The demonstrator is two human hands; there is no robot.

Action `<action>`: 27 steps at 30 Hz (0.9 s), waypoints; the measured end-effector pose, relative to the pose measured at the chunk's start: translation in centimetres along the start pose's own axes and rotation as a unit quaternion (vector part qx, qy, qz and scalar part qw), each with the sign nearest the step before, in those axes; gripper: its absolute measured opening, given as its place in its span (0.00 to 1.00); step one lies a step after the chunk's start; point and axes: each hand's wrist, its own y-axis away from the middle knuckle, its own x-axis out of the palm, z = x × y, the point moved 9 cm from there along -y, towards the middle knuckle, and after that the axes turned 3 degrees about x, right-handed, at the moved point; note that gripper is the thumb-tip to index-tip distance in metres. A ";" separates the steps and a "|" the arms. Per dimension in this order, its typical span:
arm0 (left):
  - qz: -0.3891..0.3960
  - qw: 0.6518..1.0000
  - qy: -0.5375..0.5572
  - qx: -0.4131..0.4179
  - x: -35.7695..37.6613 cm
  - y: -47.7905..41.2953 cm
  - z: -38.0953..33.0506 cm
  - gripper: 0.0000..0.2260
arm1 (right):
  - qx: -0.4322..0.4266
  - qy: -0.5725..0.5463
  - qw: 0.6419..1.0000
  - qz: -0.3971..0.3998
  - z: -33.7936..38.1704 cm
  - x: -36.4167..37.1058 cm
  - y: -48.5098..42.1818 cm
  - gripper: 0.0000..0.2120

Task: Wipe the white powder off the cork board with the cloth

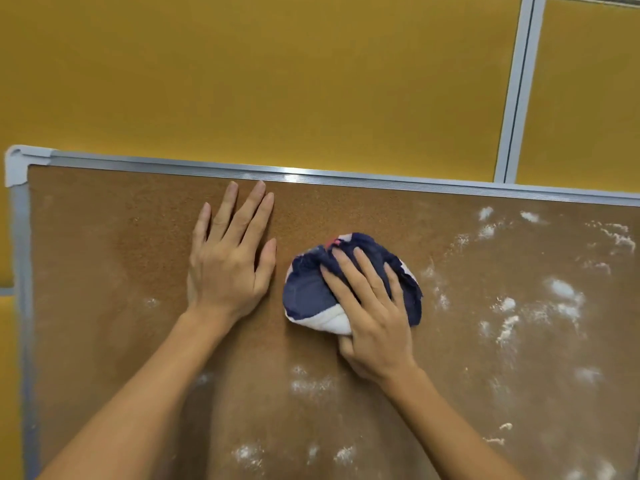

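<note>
A brown cork board [104, 254] with a silver frame fills the lower part of the head view. White powder [561, 292] lies in patches on its right side and along the bottom middle. My right hand [374, 317] presses a bunched navy and white cloth [308, 292] onto the board near its centre, fingers spread over the cloth. To the left of the cloth my left hand [232, 258] rests flat on the cork with fingers apart, holding nothing. The cork around my left hand looks mostly free of powder.
Yellow wall panels [277, 81] rise behind the board, split by a grey vertical strip [516, 91] at the upper right. The board's silver top rail [311, 178] and grey left corner piece [17, 164] mark its edges.
</note>
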 end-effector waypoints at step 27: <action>0.007 0.997 0.068 0.025 2.4 -4.5 -14.9 0.21 | 0.126 -0.029 0.987 -0.096 -13.1 -9.7 1.8 0.31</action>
